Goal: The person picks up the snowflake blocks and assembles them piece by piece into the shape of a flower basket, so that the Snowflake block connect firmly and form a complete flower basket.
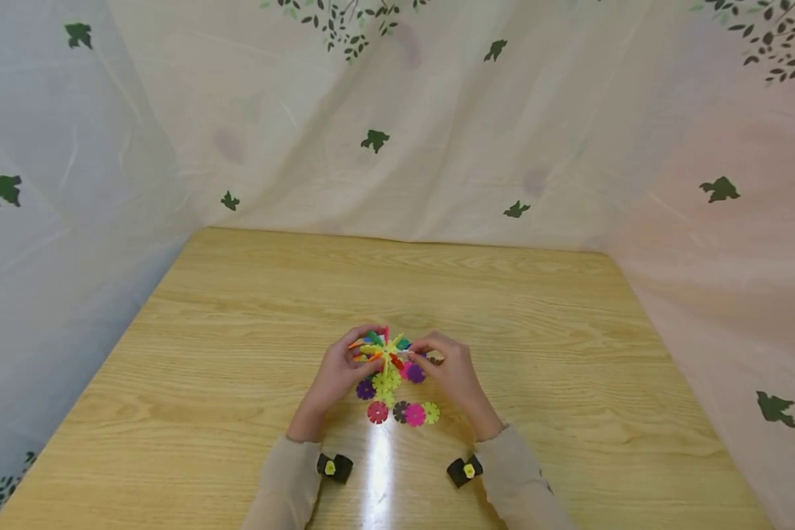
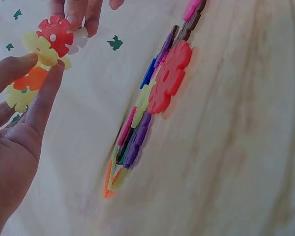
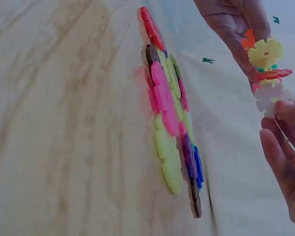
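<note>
A round cluster of interlocking snowflake discs in yellow, red, orange and green is held up over the table between the hands. My left hand grips it from the left, thumb and fingers on a yellow disc and around an orange disc. From the other side my right hand pinches a white disc between thumb and fingertip, at the cluster's right edge. Beside the white disc a red disc stands out from the cluster. Part of the cluster is hidden by the left fingers.
Below the hands, loose discs lie flat on the wooden table. Nearest me are a red disc, a dark brown disc, a pink disc and a yellow disc. A patterned cloth hangs behind the table.
</note>
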`<state>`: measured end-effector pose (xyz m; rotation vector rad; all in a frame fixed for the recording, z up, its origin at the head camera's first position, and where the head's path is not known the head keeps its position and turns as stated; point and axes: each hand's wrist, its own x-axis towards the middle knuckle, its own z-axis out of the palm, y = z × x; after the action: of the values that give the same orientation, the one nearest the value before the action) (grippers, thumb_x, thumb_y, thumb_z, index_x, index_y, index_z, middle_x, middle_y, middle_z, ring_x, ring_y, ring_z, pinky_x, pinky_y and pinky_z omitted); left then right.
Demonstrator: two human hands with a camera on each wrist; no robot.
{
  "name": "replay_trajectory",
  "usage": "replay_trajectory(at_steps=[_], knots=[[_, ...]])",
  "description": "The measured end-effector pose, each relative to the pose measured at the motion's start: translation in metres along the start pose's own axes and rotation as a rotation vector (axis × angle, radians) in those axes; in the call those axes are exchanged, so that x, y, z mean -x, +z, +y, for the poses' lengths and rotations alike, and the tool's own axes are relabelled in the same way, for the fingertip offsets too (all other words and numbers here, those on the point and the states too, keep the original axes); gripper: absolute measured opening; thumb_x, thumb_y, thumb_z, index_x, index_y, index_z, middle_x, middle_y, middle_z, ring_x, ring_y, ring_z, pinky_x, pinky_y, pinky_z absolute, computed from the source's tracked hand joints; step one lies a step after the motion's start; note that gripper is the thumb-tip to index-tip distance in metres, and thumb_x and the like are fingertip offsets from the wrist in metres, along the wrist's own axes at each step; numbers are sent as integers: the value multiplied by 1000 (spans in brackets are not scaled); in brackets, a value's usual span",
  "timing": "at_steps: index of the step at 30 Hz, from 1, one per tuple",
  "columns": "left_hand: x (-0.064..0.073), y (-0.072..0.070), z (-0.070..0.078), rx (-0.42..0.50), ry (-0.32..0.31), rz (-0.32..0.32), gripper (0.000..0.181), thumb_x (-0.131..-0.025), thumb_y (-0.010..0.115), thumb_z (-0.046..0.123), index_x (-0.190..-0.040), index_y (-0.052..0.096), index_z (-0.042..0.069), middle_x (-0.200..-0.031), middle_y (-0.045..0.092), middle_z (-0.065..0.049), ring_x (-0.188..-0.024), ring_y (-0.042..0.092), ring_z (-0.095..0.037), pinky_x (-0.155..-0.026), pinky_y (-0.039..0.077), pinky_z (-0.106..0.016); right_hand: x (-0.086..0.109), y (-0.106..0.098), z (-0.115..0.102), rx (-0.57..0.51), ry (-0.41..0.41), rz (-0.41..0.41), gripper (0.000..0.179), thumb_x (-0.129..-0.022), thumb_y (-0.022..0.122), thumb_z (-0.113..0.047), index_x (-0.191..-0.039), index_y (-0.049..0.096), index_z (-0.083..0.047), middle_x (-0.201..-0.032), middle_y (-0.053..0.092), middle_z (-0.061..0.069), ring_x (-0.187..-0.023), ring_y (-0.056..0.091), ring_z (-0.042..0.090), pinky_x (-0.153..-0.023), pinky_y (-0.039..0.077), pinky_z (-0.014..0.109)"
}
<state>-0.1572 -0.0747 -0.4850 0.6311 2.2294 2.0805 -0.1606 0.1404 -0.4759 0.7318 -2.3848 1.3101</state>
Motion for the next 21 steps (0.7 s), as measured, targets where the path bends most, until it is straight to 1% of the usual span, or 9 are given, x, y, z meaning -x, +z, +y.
replay_trajectory(at_steps=[3, 6, 9, 11, 15, 17, 21], knots=[[0, 0, 1, -11, -7, -9, 52, -87, 66, -5, -135, 49, 0, -134, 50, -23, -95, 65, -9, -77, 59, -19, 1, 0, 0, 6, -3, 0, 6, -83, 73, -5, -88, 73, -7, -85, 71, 5, -76, 66, 14, -59, 59, 23], [0, 1, 2, -23, -14, -17, 53, -86, 66, -6, -136, 49, 0, -134, 50, -23, -99, 66, -21, -78, 59, -21, 1, -1, 1, 15, -16, 2, 6, -84, 73, -6, -89, 73, -10, -86, 70, 3, -77, 64, 11, -59, 58, 21], [0, 2, 2, -41, -5, -28, 55, -85, 66, -8, -136, 48, 0, -134, 50, -24, -101, 65, -34, -78, 60, -23, 1, 0, 1, 31, -35, -2, 6, -84, 73, -7, -89, 73, -10, -87, 69, 2, -76, 64, 10, -58, 58, 19], [0, 3, 1, -58, -2, -31, 56, -84, 66, -8, -137, 48, 1, -132, 51, -24, -101, 64, -39, -78, 60, -24, 1, 0, 0, 36, -48, -6, 6, -84, 73, -7, -90, 73, -10, -87, 69, 2, -76, 64, 11, -60, 58, 17], [-1, 5, 1, -69, -13, -26, 56, -84, 66, -8, -137, 48, 0, -130, 52, -24, -100, 65, -40, -77, 60, -24, 1, -1, -1, 43, -46, -14, 6, -85, 71, -8, -91, 73, -9, -87, 70, 4, -75, 66, 13, -62, 57, 14], [-1, 6, 1, -78, -17, -24, 55, -85, 66, -7, -137, 48, -2, -129, 53, -25, -100, 66, -40, -76, 60, -23, 1, -2, -2, 43, -39, -21, 6, -86, 71, -8, -91, 74, -8, -87, 71, 5, -75, 67, 14, -64, 57, 13], [-1, 9, 2, -79, -22, -32, 56, -85, 66, -6, -137, 46, -5, -131, 53, -28, -100, 66, -42, -75, 60, -21, 0, -6, -5, 80, -71, -25, 7, -84, 71, -4, -90, 74, -6, -86, 72, 6, -73, 68, 15, -63, 57, 13]])
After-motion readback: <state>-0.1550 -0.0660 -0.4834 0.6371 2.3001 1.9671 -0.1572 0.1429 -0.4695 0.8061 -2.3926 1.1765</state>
